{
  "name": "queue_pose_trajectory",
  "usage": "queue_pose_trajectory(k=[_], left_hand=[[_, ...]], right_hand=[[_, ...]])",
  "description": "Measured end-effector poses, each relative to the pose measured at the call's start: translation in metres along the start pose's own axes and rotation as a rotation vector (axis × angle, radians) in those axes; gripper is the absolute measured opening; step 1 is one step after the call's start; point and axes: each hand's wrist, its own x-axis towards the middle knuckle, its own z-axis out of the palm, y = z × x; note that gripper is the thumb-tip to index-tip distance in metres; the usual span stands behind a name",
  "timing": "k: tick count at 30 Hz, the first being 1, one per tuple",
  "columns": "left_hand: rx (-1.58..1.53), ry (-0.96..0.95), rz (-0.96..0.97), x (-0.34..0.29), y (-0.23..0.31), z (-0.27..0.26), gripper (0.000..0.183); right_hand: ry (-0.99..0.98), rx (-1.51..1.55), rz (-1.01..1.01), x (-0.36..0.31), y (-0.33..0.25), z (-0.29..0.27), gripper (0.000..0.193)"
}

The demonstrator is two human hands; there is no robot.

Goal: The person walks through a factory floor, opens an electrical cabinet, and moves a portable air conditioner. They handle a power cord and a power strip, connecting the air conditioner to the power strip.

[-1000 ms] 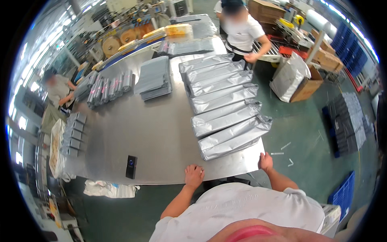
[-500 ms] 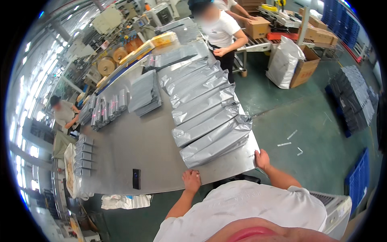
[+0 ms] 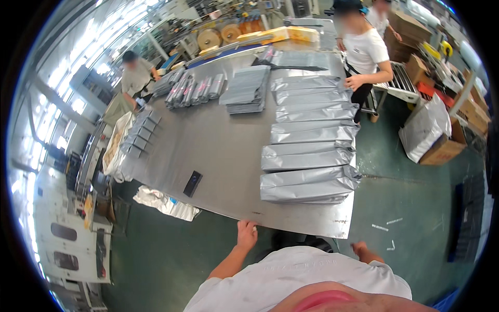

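My left hand (image 3: 247, 235) is at the near edge of the metal table (image 3: 223, 171), its fingers curled over the rim. Beyond the table's near right corner, my right hand (image 3: 358, 248) hangs in the air, smeared by motion, so its fingers do not show clearly. Closest to both hands on the tabletop is a silver-grey plastic bag bundle (image 3: 306, 186), the front one in a row of several that runs back along the right side. A dark phone (image 3: 193, 183) lies to the left of this row.
A grey stack of flat bags (image 3: 244, 91) and rolled bundles (image 3: 195, 91) lie at the back. Small grey packs (image 3: 141, 132) line the left edge. One co-worker (image 3: 361, 52) stands at the far right side, another (image 3: 136, 78) at the far left. A white sack (image 3: 429, 130) leans against a carton (image 3: 446, 148).
My view has swung left, so the table looks turned. My right hand has come off the table's right edge and moved down. The left hand stays at the near edge.
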Motion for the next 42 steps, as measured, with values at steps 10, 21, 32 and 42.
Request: queue_pose_trajectory(k=[10, 21, 32, 42], left_hand=[[0.026, -0.300, -1.123, -0.241, -0.170, -0.010, 0.014], [-0.174, -0.257, -0.983, -0.285, -0.316, -0.097, 0.019], [-0.069, -0.468, -1.202, -0.314, -0.419, -0.143, 0.024], [-1.089, 0.287, -1.023, -0.130, -0.496, -0.245, 0.054]], right_hand=[[-0.212, 0.029, -0.309, -0.071, -0.098, 0.076, 0.049], [-0.274, -0.460, -0.560, -0.211, -0.385, 0.220, 0.081], [-0.840, -0.205, -1.042, -0.385, -0.655, 0.315, 0.055], [-0.981, 0.012, -1.442, -0.517, -0.870, 0.400, 0.033]])
